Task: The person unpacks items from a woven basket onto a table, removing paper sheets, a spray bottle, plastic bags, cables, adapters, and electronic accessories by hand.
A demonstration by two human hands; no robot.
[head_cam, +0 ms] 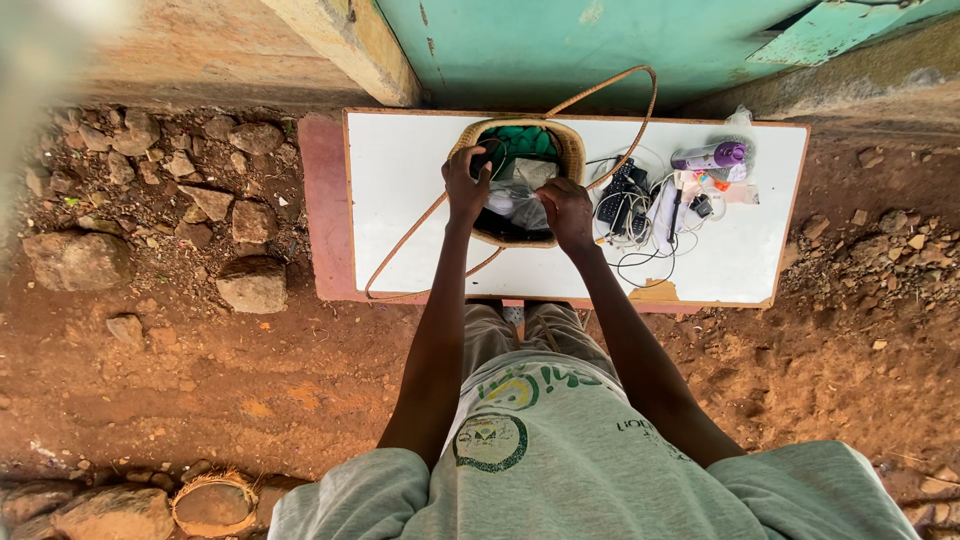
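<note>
Both hands at the woven basket (572, 150) on the white table (400, 200).

Left hand (466, 185) at the basket's left rim, fingers closed on a small dark thing (487, 160), too small to identify. Right hand (567, 210) on the near right rim, fingers curled, grip hard to tell. Green cloth and a clear bag inside. Just right of it: tangled cables (640, 225), a purple bottle (712, 156). Red dirt and stones (250, 283) around.

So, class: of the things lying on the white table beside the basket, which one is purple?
The bottle at the table's far right: it alone is purple; the remotes and cables nearby are black and white.
</note>
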